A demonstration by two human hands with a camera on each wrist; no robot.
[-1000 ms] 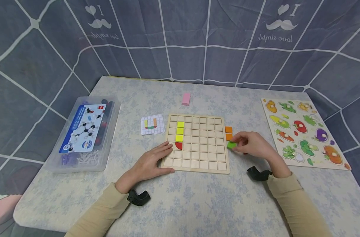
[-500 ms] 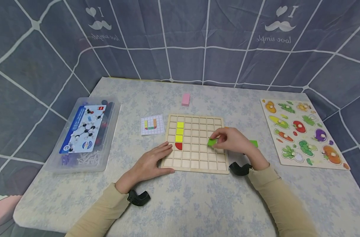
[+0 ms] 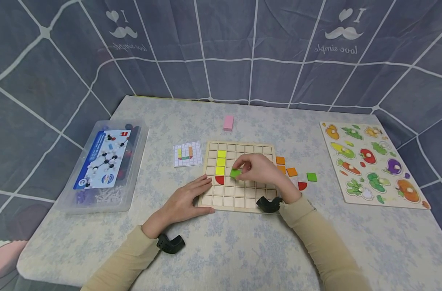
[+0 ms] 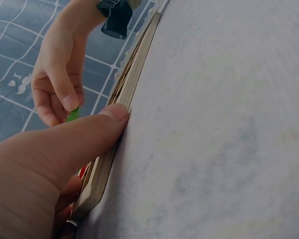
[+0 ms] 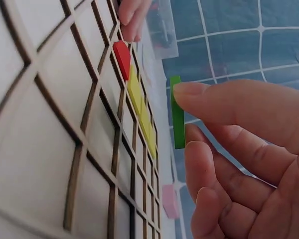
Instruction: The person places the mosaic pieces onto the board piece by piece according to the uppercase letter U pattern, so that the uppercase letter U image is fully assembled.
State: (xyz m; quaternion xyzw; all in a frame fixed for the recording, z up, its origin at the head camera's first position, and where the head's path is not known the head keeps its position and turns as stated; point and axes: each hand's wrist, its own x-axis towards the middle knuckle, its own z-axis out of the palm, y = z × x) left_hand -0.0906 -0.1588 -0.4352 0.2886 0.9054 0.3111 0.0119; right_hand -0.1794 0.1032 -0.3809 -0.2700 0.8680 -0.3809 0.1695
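A green square tile [image 3: 235, 173] is pinched in my right hand [image 3: 259, 169], above the wooden grid board [image 3: 239, 203]. In the right wrist view the tile [image 5: 177, 119] is on edge between thumb and fingers, apart from the board. My left hand [image 3: 184, 201] rests at the board's near left corner. Its fingers lie straight over the left side, and its thumb [image 4: 102, 130] touches the near edge. On the board, several yellow square tiles [image 3: 221, 161] stand in a column, with a red quarter-round tile [image 3: 219, 180] just below them.
Right of the board lie orange tiles [image 3: 292, 172], a red quarter-round tile [image 3: 302, 186] and a green tile [image 3: 311, 177]. A pattern card [image 3: 187, 162], pink block [image 3: 228, 123], clear plastic case [image 3: 138, 161] and vegetable puzzle board [image 3: 355, 161] surround it.
My right hand has carried the green tile left from beside the board to over its middle, near the red piece. Tiles on the right have come into view. My left hand stays put.
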